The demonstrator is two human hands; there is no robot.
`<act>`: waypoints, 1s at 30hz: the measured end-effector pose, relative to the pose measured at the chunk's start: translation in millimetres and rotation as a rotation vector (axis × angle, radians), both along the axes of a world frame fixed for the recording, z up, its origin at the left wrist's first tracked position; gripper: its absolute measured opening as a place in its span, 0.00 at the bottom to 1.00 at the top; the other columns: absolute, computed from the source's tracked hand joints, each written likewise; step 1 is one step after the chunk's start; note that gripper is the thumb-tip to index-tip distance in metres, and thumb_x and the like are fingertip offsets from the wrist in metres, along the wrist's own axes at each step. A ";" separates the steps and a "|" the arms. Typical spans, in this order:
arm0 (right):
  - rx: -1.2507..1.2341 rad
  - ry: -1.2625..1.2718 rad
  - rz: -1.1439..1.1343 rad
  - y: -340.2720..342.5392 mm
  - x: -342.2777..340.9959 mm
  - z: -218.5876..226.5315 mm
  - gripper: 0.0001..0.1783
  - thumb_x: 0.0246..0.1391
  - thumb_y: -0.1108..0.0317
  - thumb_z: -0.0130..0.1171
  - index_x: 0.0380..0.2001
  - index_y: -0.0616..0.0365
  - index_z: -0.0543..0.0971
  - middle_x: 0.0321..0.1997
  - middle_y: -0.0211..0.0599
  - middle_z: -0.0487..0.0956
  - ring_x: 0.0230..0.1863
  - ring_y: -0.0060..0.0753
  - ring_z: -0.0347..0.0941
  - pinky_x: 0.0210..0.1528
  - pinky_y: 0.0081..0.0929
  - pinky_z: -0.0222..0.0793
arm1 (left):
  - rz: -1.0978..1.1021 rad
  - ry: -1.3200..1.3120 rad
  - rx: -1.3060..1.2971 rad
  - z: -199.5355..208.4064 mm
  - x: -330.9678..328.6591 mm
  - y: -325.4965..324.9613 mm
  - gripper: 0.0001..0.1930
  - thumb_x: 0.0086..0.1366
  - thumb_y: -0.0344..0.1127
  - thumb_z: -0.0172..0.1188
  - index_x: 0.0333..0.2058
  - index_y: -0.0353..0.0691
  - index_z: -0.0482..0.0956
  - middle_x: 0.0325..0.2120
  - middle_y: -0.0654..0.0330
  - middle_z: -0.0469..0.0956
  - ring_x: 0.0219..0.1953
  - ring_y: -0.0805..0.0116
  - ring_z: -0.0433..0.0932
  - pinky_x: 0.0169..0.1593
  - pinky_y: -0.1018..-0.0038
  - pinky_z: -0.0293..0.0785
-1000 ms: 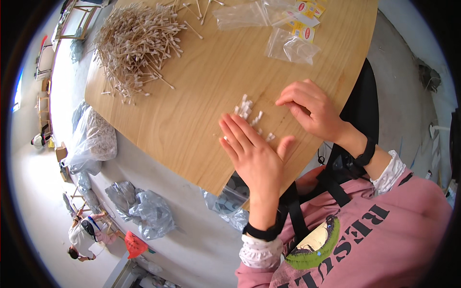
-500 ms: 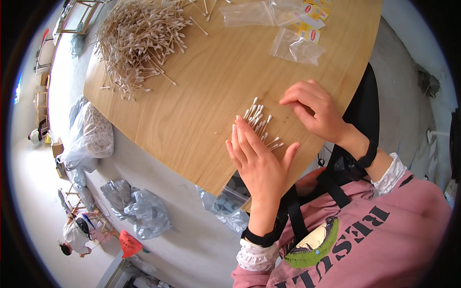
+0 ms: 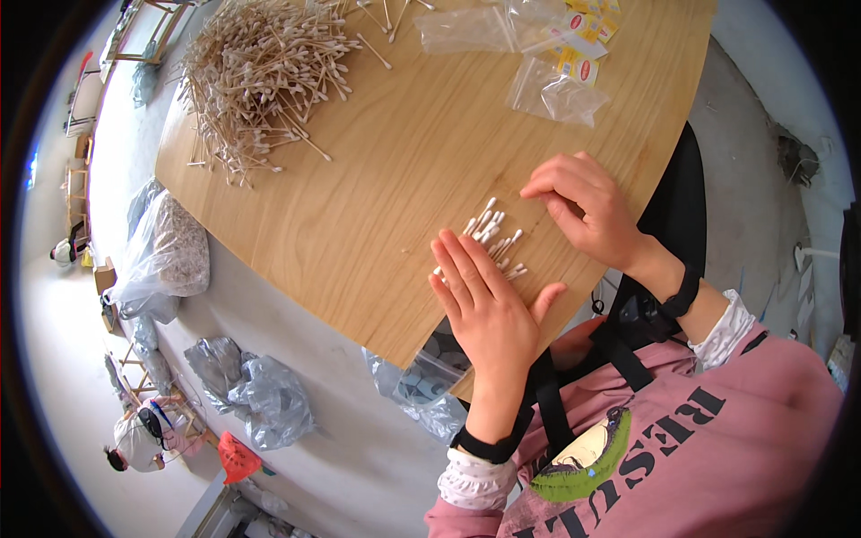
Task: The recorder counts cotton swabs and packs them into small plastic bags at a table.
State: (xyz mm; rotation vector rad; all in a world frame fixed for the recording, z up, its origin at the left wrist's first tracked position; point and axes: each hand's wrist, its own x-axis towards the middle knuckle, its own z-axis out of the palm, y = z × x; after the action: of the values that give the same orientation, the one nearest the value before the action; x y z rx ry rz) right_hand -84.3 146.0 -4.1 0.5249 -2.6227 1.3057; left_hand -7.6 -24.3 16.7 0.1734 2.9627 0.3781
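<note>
A small bunch of cotton swabs (image 3: 487, 226) with white tips lies near the table's front corner. My left hand (image 3: 493, 300) rests flat over part of it, fingers stretched out and thumb spread, hiding the swabs' lower ends. To the right of the bunch, my right hand (image 3: 583, 202) hovers with loosely curled fingers; nothing shows in them. A large heap of cotton swabs (image 3: 260, 81) covers the far left of the wooden table (image 3: 359, 215), and a few loose ones lie beside it.
Clear plastic bags (image 3: 556, 94) with yellow-and-white cards (image 3: 578, 65) lie at the far right of the table. On the floor to the left are a full clear sack (image 3: 175, 247) and grey plastic bags (image 3: 269, 399). Another person (image 3: 139, 439) is beyond, near a red bag (image 3: 238, 457).
My left hand has slid slightly toward me and to the right, and the small bunch of swabs has shifted with it. My right hand has hardly moved.
</note>
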 end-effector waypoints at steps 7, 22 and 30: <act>-0.007 0.002 -0.002 -0.2 0.7 -2.2 0.10 0.49 0.81 0.57 0.35 0.55 0.78 0.35 0.31 0.78 0.34 0.39 0.71 0.41 0.33 0.65 | 0.011 0.114 -0.056 -10.9 -39.0 -12.7 0.61 0.58 0.72 0.55 0.69 0.21 0.45 0.71 0.35 0.47 0.74 0.42 0.44 0.73 0.52 0.44; -0.223 -0.228 -0.046 -12.5 -3.2 4.8 0.08 0.61 0.76 0.54 0.42 0.57 0.79 0.44 0.34 0.79 0.42 0.31 0.76 0.52 0.32 0.68 | 0.048 0.012 -0.017 4.6 -28.4 -7.9 0.57 0.62 0.69 0.54 0.70 0.23 0.44 0.72 0.38 0.45 0.76 0.46 0.40 0.74 0.54 0.36; -0.802 -0.479 0.084 -63.1 -12.8 6.3 0.29 0.71 0.51 0.46 0.64 0.63 0.64 0.66 0.43 0.68 0.72 0.35 0.59 0.71 0.32 0.55 | 0.696 0.382 1.359 -8.3 -2.1 -18.0 0.36 0.78 0.57 0.32 0.72 0.35 0.43 0.73 0.47 0.46 0.76 0.56 0.44 0.75 0.60 0.38</act>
State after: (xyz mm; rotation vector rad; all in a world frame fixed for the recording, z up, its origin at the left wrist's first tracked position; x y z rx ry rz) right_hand -97.1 82.9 2.2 0.1973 -2.0732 2.5595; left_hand -9.7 -42.4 8.4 -0.7230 2.3399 2.5392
